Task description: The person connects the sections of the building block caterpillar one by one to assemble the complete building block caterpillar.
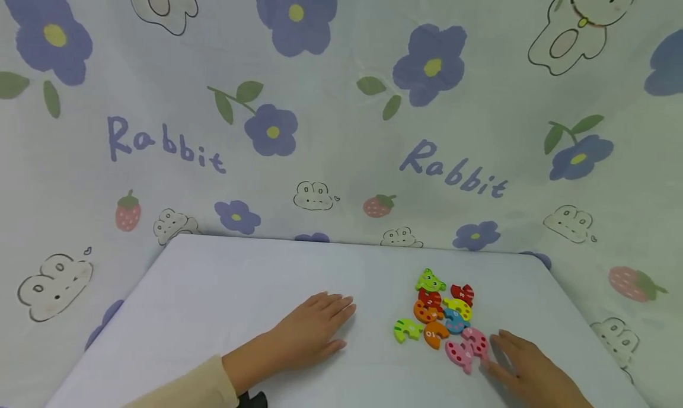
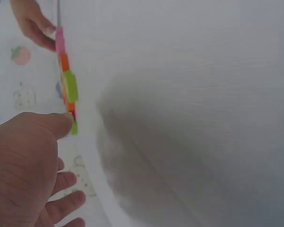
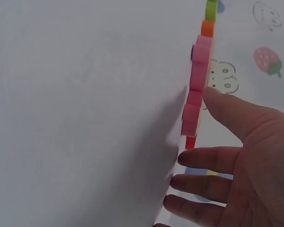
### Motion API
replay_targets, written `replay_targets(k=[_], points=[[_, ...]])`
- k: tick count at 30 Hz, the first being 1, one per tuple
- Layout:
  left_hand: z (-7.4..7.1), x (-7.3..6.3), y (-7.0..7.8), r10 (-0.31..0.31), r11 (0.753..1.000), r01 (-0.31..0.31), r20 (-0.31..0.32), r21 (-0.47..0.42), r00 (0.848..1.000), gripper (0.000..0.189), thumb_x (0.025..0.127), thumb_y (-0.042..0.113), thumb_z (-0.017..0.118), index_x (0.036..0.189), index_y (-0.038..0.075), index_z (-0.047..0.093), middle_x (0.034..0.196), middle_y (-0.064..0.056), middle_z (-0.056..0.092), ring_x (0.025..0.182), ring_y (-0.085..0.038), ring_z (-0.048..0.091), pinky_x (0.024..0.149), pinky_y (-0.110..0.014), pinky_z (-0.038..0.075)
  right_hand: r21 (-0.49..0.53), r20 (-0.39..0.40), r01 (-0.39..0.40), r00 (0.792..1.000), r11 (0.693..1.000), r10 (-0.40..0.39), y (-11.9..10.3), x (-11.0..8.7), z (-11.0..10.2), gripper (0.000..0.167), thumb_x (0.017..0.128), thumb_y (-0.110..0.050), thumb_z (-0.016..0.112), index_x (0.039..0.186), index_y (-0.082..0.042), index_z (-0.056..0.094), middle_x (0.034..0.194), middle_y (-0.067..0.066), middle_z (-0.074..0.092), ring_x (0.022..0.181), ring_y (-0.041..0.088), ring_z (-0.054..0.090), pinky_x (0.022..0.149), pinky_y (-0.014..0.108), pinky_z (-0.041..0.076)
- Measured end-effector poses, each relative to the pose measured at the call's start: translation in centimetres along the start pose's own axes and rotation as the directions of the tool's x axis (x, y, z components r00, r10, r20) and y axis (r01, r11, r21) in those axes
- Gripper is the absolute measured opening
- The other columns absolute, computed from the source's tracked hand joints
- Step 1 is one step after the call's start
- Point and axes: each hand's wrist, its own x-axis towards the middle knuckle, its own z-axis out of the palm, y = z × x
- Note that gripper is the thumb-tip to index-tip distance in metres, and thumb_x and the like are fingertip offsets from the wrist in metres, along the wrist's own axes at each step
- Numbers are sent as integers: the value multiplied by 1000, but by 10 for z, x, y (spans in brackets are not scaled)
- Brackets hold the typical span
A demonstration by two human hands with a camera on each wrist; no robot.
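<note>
Several flat, colourful number puzzle pieces lie together on the white table. A green animal-head piece (image 1: 428,282) is at the far end, with a red piece (image 1: 430,297) and an orange piece (image 1: 425,312) below it. A green striped piece (image 1: 407,330) lies nearest the left hand. My left hand (image 1: 309,335) rests over the table left of the pieces, fingers loosely extended, holding nothing. At the near right, my right hand (image 1: 536,369) has its fingers spread beside two pink spotted pieces (image 1: 459,354), the thumb tip close to them; nothing is gripped.
Yellow (image 1: 459,307), blue (image 1: 456,322) and red (image 1: 463,293) pieces form the right side of the cluster, and another orange one (image 1: 435,335) lies near its front. A patterned cloth (image 1: 331,135) hangs behind the table (image 1: 240,283). Something black (image 1: 256,399) shows below the left sleeve.
</note>
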Motion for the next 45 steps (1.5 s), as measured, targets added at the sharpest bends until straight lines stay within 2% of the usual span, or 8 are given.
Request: replay_targets(k=[9,17,25,30,33,36,39,45], points=[[9,64,14,62,998,-61,57,-6,996,62,106,43,60,160,16,43,161,1,45,148,-19,40,124,-40,32,-8,-31,-33,999,999,33,-11,-2,3,99,87,-82,57,146,-4,60,149,30,50,136,55,44,100,73,46],[14,117,18,85,996,-85,24,8,996,54,108,32,59,158,16,47,157,1,51,144,-19,47,120,-37,38,-12,-84,8,996,1000,-9,-12,-4,2,86,94,-73,58,143,-3,64,150,26,53,138,51,46,105,70,45],[20,163,29,140,989,-141,41,34,989,56,108,32,60,160,19,44,165,3,41,150,-20,39,122,-39,36,-12,-116,-2,993,1000,0,-12,-5,3,89,91,-77,59,143,-5,64,151,24,53,140,50,46,106,69,45],[22,189,32,160,980,-169,88,102,983,57,108,34,59,162,29,41,166,10,37,154,-20,32,124,-42,31,-9,-109,-28,994,1000,27,-15,-3,6,92,88,-78,60,144,-6,63,153,23,52,142,50,43,105,71,44],[25,194,27,142,981,-157,126,117,982,59,107,34,61,162,33,40,167,12,35,155,-20,31,125,-43,29,2,-104,-27,994,1000,27,-20,-2,9,92,87,-78,62,145,-7,63,155,22,51,144,50,41,107,70,43],[28,195,22,120,986,-133,133,100,984,59,106,32,63,161,34,42,167,11,36,152,-21,35,125,-42,30,2,-106,-28,994,1000,28,-23,-1,9,91,87,-77,63,145,-7,63,155,21,51,144,49,41,107,70,42],[29,193,19,95,988,-107,104,115,990,57,105,31,66,159,34,46,165,8,41,148,-22,43,123,-42,34,-2,-111,-28,993,1000,28,-23,-2,8,91,87,-76,64,145,-6,63,155,22,51,144,49,42,108,69,42],[25,190,13,54,965,-63,42,255,998,51,105,31,66,154,35,53,152,-1,55,143,-25,47,123,-44,33,-2,-116,-28,993,1000,28,-18,-7,4,91,87,-75,65,145,-4,62,154,24,50,143,50,42,109,68,42]])
